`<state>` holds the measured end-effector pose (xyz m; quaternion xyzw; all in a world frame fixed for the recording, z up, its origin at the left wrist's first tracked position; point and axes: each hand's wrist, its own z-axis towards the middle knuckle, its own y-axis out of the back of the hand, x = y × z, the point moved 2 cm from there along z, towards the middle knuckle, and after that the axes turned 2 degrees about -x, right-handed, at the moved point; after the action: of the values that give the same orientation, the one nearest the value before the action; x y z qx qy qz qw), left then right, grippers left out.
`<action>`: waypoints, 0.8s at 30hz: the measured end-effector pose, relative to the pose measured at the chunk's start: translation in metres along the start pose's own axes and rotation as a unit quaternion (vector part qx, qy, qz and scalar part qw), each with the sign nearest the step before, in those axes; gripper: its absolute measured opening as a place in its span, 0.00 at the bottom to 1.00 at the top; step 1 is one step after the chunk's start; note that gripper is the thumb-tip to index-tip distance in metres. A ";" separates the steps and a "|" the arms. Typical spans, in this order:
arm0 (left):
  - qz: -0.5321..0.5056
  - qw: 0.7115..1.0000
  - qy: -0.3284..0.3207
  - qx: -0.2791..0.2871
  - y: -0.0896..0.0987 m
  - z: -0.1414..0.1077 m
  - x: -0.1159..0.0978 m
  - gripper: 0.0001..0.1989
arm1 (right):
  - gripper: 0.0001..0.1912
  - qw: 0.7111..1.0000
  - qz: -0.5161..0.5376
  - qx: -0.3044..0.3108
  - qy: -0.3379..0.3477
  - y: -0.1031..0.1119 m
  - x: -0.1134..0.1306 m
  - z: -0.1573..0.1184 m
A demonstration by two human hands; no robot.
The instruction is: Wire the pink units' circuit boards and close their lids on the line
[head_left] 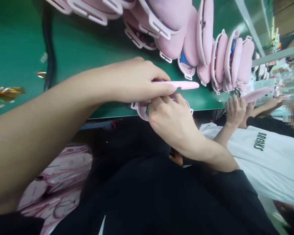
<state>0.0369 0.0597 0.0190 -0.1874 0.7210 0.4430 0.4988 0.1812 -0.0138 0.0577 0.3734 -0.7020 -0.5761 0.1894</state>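
Observation:
My left hand (137, 80) reaches in from the left and pinches a pink shell cover (189, 85) between thumb and fingers. The cover is seen almost edge-on. Just below it, my right hand (171, 122) is closed, with its knuckles up and fingertips hidden. Beneath that hand lies a pale pink oval shell half (142, 111) with slotted tabs at its ends, at the edge of the green table (107, 109). A bit of green shows inside this shell; most of it is covered by my right hand.
Several pink padded shells (205, 32), some gaping with wires inside, line the table's far side. A black cable (49, 49) and gold foil scraps (8, 93) lie at left. Pink parts (63, 173) in clear wrapping sit below. A co-worker in a white shirt (264, 150) is at right.

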 end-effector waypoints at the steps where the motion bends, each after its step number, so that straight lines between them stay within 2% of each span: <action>1: 0.009 1.000 0.021 0.005 0.000 -0.001 -0.002 0.24 | 0.21 1.000 -0.001 -0.007 -0.010 -0.002 0.003 -0.001; 3: 0.029 0.998 0.055 0.015 0.000 -0.003 -0.004 0.25 | 0.21 0.999 0.000 -0.021 -0.029 -0.008 0.006 -0.006; 5: 0.049 0.997 0.062 0.022 -0.001 -0.005 -0.006 0.26 | 0.20 0.998 0.013 -0.041 -0.043 -0.017 0.004 -0.015; 8: 0.078 0.995 0.051 0.028 -0.002 -0.006 -0.006 0.31 | 0.15 0.989 0.076 -0.118 -0.042 -0.030 -0.009 -0.034; 10: 0.091 0.995 0.046 0.017 -0.002 -0.005 -0.004 0.35 | 0.14 0.966 0.139 -0.203 -0.082 -0.037 -0.026 -0.048; 12: 0.103 0.994 0.044 -0.008 -0.001 -0.005 -0.003 0.37 | 0.14 0.934 0.186 -0.260 -0.157 -0.042 -0.045 -0.057; 14: 0.123 0.991 0.034 -0.038 0.001 -0.005 -0.003 0.37 | 0.15 0.928 0.196 -0.247 -0.197 -0.045 -0.062 -0.056; 17: 0.181 0.980 0.011 -0.081 0.003 -0.007 -0.003 0.36 | 0.17 0.958 0.180 -0.133 -0.177 -0.043 -0.076 -0.044; 19: 0.211 0.972 0.000 -0.100 0.004 -0.008 -0.002 0.35 | 0.18 0.965 0.193 -0.085 -0.157 -0.038 -0.081 -0.037; 22: 0.227 0.968 -0.012 -0.107 0.003 -0.009 0.000 0.31 | 0.22 0.959 0.230 -0.103 -0.133 -0.030 -0.081 -0.030; 24: 0.239 0.965 -0.012 -0.108 0.003 -0.010 0.001 0.28 | 0.21 0.958 0.223 -0.109 -0.145 -0.029 -0.080 -0.024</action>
<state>0.0288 0.0536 0.0204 -0.0576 0.6868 0.6268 0.3636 0.2585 0.0282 0.0491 0.0968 -0.7200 -0.6407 0.2484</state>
